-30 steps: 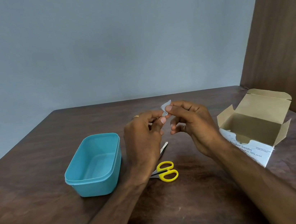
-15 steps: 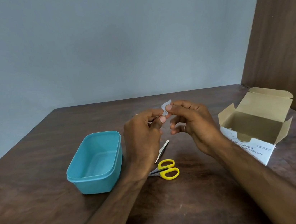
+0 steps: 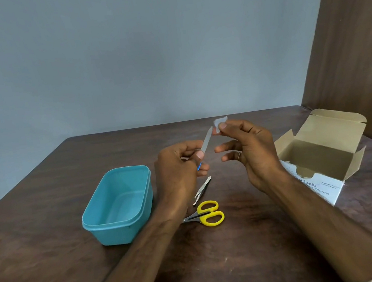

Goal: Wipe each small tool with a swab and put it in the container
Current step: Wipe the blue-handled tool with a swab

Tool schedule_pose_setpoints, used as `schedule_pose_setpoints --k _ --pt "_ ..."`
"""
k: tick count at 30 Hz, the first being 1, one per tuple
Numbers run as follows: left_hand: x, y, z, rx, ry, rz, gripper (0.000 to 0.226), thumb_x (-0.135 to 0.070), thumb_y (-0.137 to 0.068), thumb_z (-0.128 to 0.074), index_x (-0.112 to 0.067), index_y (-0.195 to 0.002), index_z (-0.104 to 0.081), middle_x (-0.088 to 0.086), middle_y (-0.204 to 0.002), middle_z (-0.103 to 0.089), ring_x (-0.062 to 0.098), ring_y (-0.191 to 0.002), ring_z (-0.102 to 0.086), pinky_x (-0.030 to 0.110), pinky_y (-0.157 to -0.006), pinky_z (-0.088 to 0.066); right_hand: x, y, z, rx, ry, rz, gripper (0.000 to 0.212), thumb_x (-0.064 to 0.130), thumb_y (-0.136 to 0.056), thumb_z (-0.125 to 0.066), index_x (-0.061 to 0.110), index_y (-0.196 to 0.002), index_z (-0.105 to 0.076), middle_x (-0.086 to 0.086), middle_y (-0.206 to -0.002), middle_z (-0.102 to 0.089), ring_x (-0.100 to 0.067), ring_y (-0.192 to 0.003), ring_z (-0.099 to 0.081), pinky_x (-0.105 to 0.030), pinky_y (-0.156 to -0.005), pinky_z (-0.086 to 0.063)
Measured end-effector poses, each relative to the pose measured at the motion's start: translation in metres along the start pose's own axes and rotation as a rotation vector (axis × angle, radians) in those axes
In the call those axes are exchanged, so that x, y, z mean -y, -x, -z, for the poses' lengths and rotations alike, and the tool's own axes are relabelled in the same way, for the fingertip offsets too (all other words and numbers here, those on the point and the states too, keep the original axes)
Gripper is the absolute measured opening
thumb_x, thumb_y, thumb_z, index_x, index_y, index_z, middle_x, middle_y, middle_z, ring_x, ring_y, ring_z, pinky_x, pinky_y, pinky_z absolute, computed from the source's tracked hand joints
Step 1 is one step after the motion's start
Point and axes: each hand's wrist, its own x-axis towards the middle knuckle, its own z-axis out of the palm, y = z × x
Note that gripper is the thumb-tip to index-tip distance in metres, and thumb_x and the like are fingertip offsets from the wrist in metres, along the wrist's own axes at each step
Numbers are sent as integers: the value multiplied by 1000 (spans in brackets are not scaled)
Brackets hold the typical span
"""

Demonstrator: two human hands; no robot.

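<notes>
Left hand (image 3: 179,172) pinches a thin nail file (image 3: 206,141), tip angled up. Right hand (image 3: 250,149) pinches a white swab (image 3: 219,124) right at that tip. Teal container (image 3: 117,204) sits on the worktop (image 3: 53,253) left of both; tweezers (image 3: 202,190) and yellow scissors (image 3: 207,215) lie below.

On the desk (image 3: 54,264) I see the container (image 3: 118,206) at left, tweezers (image 3: 202,190) and scissors (image 3: 205,216) just right of it, tweezers behind scissors. Swab box (image 3: 324,158) far right. My hands are raised between container and box.
</notes>
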Motion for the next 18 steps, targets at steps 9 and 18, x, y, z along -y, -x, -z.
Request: schedule_pose_setpoints --k 9,18 --pt "-5 2 3 15 208 107 18 1 -94 -58 -6 -107 -70 5 -81 -71 22 -64 -71 28 -61 -61 -1 3 -2 196 234 80 14 -1 -84 -70 12 -84 -77 -11 -76 -72 -24 -56 -62 -33 -51 -51" --pt "-8 4 3 70 191 157 21 -1 -93 -60 -11 -108 -73 12 -92 -71 22 -64 -73 29 -61 -62 -3 4 -3 183 275 150 9 3 -82 -75 10 -87 -77 -4 -74 -73 -23 -52 -58 -34 -50 -51"
